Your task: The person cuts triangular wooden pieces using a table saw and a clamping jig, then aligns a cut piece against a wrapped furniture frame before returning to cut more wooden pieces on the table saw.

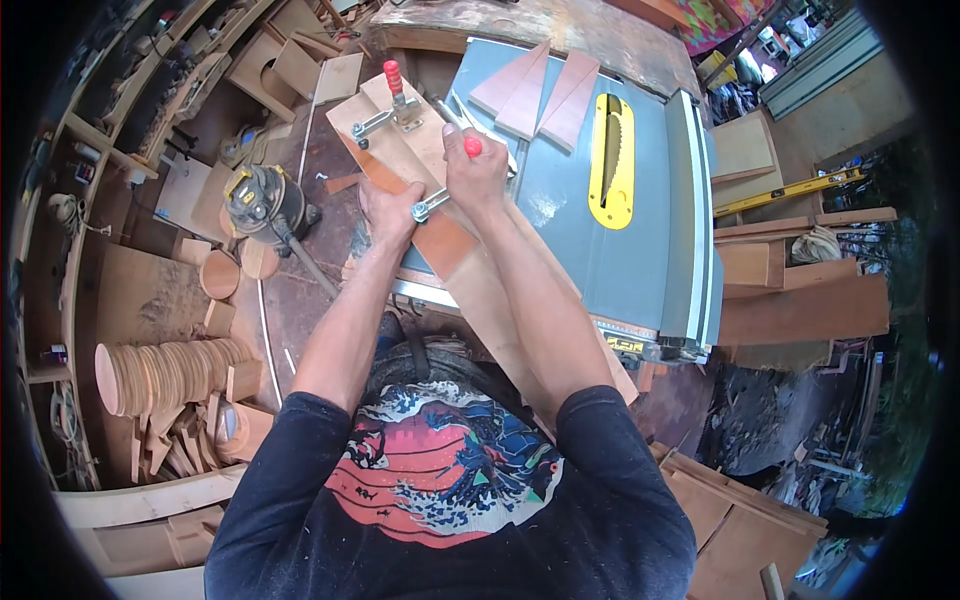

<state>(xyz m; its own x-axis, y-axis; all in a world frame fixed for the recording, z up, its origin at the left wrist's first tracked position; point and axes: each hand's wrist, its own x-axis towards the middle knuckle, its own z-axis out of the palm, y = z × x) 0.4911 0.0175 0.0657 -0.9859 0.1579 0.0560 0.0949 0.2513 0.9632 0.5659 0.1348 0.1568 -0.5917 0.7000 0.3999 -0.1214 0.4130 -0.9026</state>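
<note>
A long wooden jig lies slantwise over the near left edge of the table saw, with two toggle clamps fixed on it. A reddish-brown board rests along the jig's left side under the clamps. My left hand is closed on that board's edge, its thumb beside the nearer clamp's rubber-tipped spindle. My right hand wraps round the nearer clamp's handle, whose red end shows above the fist. The farther toggle clamp stands with its red handle upright, untouched.
Several tapered wood pieces lie on the saw top, left of the yellow insert with the blade. The rip fence runs along the right. A shop vacuum stands at left, near stacked wooden discs.
</note>
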